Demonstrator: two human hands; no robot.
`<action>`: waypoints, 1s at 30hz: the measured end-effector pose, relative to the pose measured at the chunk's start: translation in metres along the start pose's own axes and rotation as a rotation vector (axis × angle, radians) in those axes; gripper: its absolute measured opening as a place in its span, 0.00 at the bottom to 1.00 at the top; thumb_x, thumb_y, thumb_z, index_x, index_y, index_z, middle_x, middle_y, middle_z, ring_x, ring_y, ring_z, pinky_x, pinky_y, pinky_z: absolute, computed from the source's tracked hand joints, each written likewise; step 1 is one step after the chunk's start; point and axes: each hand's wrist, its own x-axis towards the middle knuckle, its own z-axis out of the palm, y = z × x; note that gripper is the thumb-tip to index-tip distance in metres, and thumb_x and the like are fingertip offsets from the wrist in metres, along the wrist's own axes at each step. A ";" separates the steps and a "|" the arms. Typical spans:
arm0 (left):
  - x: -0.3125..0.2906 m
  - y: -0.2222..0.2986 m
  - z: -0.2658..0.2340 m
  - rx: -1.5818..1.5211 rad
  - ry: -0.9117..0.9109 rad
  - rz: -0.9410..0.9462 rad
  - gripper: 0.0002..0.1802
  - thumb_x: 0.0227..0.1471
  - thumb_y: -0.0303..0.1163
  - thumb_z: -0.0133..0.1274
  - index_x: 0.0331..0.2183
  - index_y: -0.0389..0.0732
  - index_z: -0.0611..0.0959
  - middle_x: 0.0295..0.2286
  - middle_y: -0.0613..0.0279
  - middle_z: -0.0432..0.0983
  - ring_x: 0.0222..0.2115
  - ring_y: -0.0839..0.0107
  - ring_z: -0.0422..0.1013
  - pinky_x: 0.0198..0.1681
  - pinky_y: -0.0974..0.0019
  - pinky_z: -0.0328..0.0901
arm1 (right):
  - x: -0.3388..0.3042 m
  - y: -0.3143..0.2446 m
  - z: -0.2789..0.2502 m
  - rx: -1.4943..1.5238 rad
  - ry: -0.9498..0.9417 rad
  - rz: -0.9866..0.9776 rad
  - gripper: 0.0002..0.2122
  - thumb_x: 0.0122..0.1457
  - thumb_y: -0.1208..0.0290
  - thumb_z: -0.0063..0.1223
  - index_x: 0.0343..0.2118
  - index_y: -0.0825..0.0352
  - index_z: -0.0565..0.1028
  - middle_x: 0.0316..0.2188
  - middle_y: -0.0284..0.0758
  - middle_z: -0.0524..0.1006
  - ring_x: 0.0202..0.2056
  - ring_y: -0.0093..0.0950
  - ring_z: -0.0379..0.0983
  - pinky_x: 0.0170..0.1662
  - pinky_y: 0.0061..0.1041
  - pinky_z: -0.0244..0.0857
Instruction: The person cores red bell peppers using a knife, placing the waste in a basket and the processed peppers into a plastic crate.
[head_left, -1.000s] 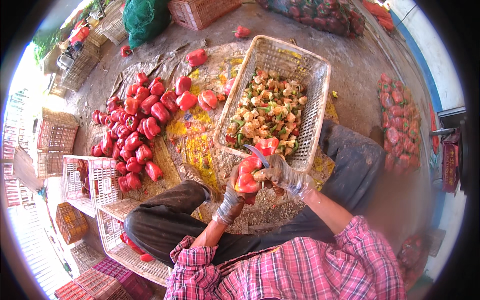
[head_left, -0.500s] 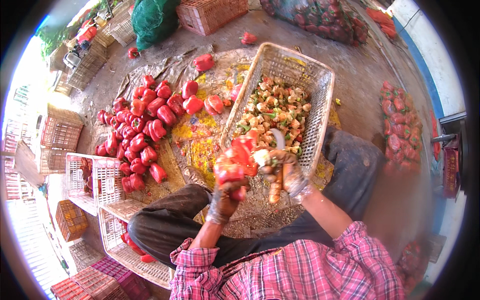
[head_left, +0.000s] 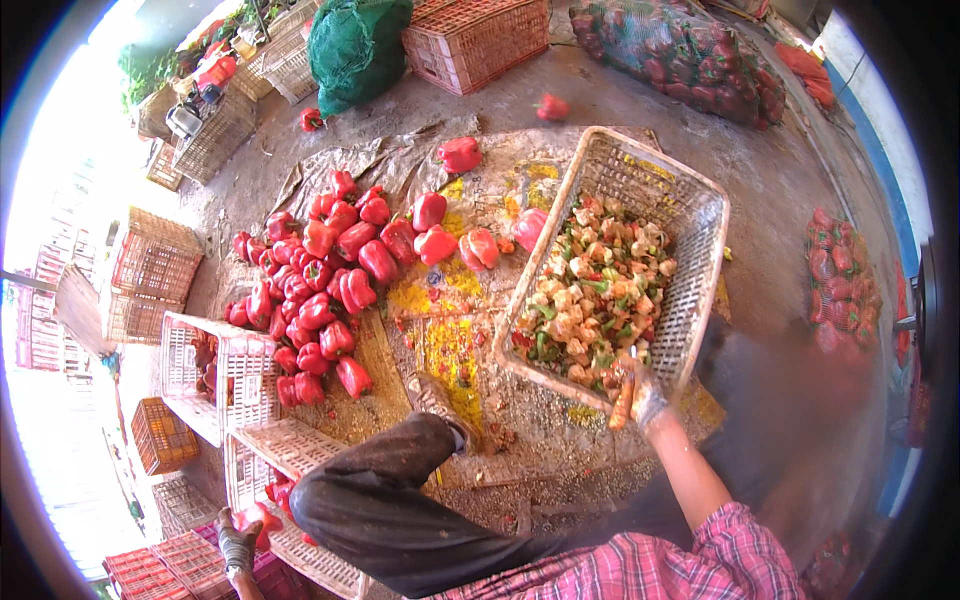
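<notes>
Far out at the lower left, my left hand, in a dirty glove, grips a red bell pepper beside a white plastic crate with red peppers inside. My right hand, gloved too, is closed around the orange-brown handle of a knife; little of its blade shows. That hand is over the near edge of a pale slatted crate holding many cut-out pepper cores with green stems. A large pile of red bell peppers lies on the ground sheet left of this crate.
My bent leg and shoe stand between the pile and me. Another white crate sits left of the pile. Behind are a green net sack, a reddish crate and a net sack of peppers; another pepper sack stands right.
My left hand has moved with the red pepper from the middle to the lower left, away from the knife. My right hand has shifted slightly right and down with the knife. The view has shifted.
</notes>
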 end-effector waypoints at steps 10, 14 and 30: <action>0.171 0.425 0.338 -0.214 -0.602 0.417 0.42 0.41 0.52 0.63 0.52 0.34 0.71 0.35 0.50 0.78 0.36 0.65 0.74 0.40 0.65 0.66 | -0.003 -0.004 0.016 0.068 -0.052 0.099 0.18 0.60 0.70 0.46 0.52 0.70 0.66 0.32 0.39 0.74 0.22 0.24 0.70 0.28 0.35 0.77; 0.182 0.533 0.468 -0.174 -0.433 0.270 0.61 0.33 0.56 0.65 0.62 0.40 0.54 0.57 0.35 0.54 0.57 0.46 0.58 0.56 0.54 0.59 | 0.004 -0.005 0.024 -0.135 -0.064 0.058 0.20 0.60 0.70 0.46 0.55 0.67 0.63 0.35 0.43 0.75 0.22 0.26 0.71 0.26 0.35 0.75; 0.071 0.471 0.275 -1.022 -0.599 0.628 0.40 0.24 0.25 0.66 0.45 0.40 0.69 0.44 0.58 0.64 0.45 0.64 0.64 0.52 0.62 0.62 | -0.034 0.008 0.062 -0.511 -0.257 -0.623 0.18 0.65 0.61 0.43 0.56 0.60 0.66 0.22 0.30 0.73 0.16 0.14 0.68 0.18 0.11 0.68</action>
